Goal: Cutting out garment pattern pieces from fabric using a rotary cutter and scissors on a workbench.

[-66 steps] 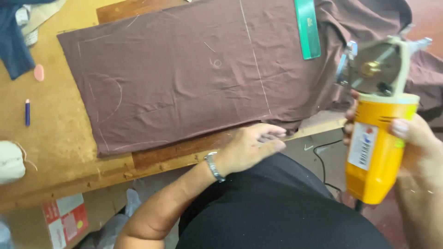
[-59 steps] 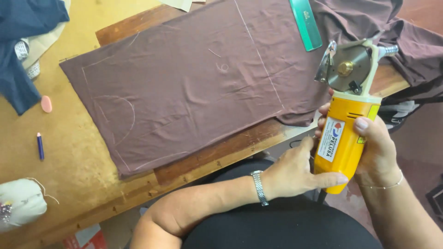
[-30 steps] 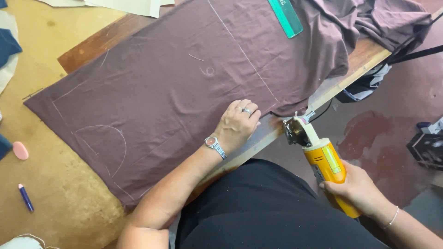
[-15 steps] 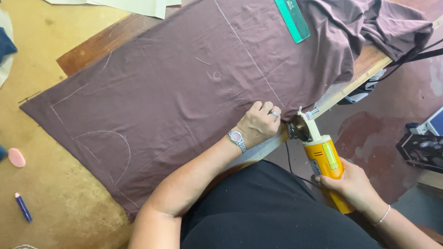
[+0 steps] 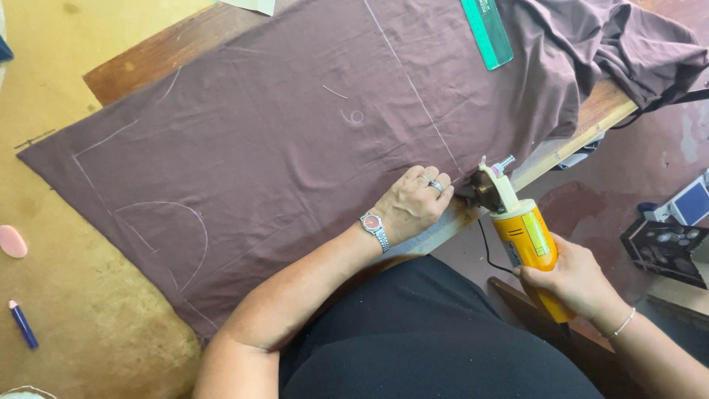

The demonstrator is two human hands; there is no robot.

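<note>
A brown-purple cloth (image 5: 295,140) marked with white chalk lines lies spread over the wooden table (image 5: 111,310). My left hand (image 5: 413,201), with a wristwatch and a ring, presses flat on the cloth at its near edge. My right hand (image 5: 576,279) grips the yellow handle of an electric rotary fabric cutter (image 5: 517,225). The cutter's blade head touches the cloth edge just right of my left fingers, at the end of a long chalk line.
A green ruler (image 5: 487,31) lies on the cloth at the far side, beside bunched cloth (image 5: 628,44) hanging over the table corner. A pink chalk piece (image 5: 12,241) and a blue pen (image 5: 22,324) lie at the left. Boxes (image 5: 676,236) stand on the floor at the right.
My right hand brought the cutter down from mid-air to the table's near edge. My left hand slid right along the cloth edge and now lies next to the blade.
</note>
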